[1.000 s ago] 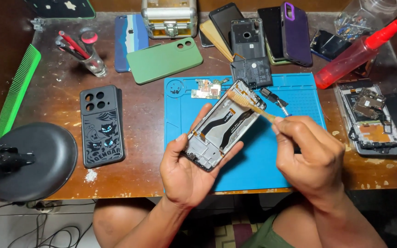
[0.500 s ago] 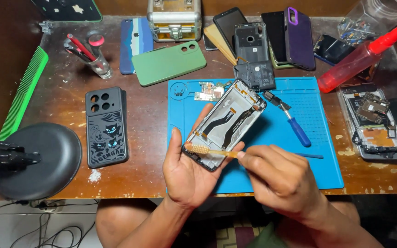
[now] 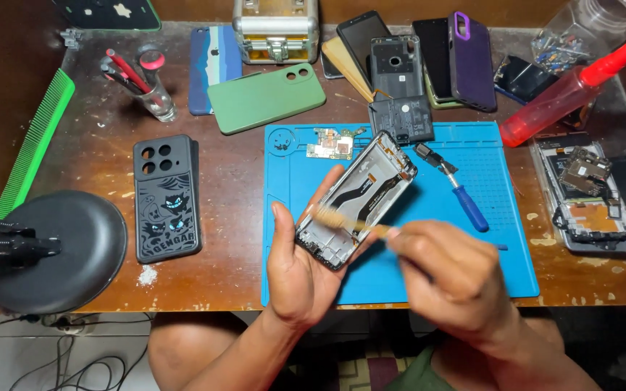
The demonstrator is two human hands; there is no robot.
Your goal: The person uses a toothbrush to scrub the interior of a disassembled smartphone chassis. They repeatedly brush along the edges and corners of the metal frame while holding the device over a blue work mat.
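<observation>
My left hand (image 3: 300,266) holds an opened phone frame (image 3: 360,194) tilted above the blue work mat (image 3: 487,261), its inner side with a black flex cable facing up. My right hand (image 3: 452,276) grips a small brush (image 3: 342,221) with a wooden handle. The bristles rest on the lower left part of the frame, close to my left thumb. A green circuit board (image 3: 333,143) and a black battery (image 3: 403,119) lie at the mat's far edge. To the right of the frame a blue-handled screwdriver (image 3: 459,190) lies on the mat.
On the wooden table stand a black lamp base (image 3: 52,250), a black printed phone case (image 3: 167,197), a green case (image 3: 266,97), a green comb (image 3: 34,141), a red squeeze bottle (image 3: 566,93), a metal box (image 3: 275,29), several phones at the back and a dismantled phone (image 3: 590,195) at right.
My right hand moved the brush from the frame's upper right end down to its lower left part. The screwdriver on the mat has come into view.
</observation>
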